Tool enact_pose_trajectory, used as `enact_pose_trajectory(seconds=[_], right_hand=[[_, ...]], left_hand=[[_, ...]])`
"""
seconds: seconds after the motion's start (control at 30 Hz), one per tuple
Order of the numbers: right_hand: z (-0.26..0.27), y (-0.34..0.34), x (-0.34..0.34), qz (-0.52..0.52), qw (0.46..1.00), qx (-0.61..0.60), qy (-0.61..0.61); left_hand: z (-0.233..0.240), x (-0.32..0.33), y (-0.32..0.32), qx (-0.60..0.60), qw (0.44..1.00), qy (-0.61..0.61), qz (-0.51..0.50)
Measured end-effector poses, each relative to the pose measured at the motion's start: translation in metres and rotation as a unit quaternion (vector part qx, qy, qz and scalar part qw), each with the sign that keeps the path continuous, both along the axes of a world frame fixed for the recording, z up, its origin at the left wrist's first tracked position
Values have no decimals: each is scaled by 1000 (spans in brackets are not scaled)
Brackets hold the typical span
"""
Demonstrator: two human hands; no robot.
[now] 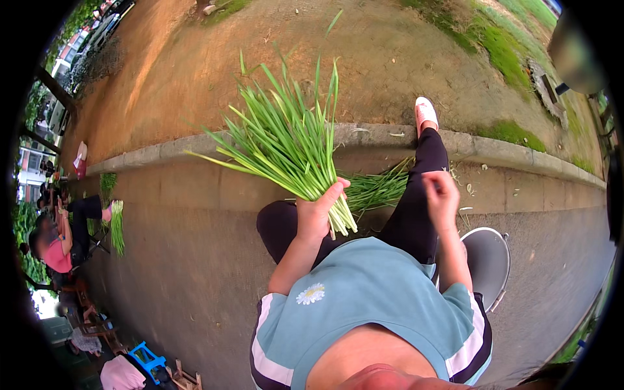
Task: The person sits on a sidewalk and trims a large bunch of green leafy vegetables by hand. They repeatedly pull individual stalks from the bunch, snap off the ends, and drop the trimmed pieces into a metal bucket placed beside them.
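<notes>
My left hand grips a bunch of long green leafy stalks, apparently Chinese chives, near their pale cut ends. Their leaf tips fan out away from me over the kerb. My right hand is raised above my right leg with its fingers curled; whether anything small is pinched in it cannot be made out. Below and behind the held bunch, a heap of loose green stalks lies on the ground between my legs, partly hidden by the left hand and the right knee.
A grey round bucket stands beside my right hip, its near side behind my forearm. A stone kerb crosses in front, with bare soil beyond. At far left a seated person handles similar stalks. A blue plastic stool is at lower left.
</notes>
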State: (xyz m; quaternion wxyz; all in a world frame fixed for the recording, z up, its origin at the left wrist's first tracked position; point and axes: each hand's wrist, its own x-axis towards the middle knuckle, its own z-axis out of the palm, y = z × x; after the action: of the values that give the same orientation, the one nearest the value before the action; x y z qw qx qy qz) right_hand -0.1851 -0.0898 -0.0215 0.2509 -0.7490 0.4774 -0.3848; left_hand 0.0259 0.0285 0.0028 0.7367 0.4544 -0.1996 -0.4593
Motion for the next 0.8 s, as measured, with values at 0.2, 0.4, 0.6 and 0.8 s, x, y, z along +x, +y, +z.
enact_pose_trajectory(seconds=[0.2,0.4,0.6,0.8], right_hand=[[19,32,50,242,897,308,-203],[22,52,79,300,889,302,-168],[0,52,85,295,887,304,-186],[8,58,82,247,747,527,-321]], left_hand=[[-3,-7,-1,1,996,-91,12],[-8,-13,-4,7,987,-159,32],[-14,-17,-3,-5,983,-177,44],[-14,-19,2,-4,998,61,-16]])
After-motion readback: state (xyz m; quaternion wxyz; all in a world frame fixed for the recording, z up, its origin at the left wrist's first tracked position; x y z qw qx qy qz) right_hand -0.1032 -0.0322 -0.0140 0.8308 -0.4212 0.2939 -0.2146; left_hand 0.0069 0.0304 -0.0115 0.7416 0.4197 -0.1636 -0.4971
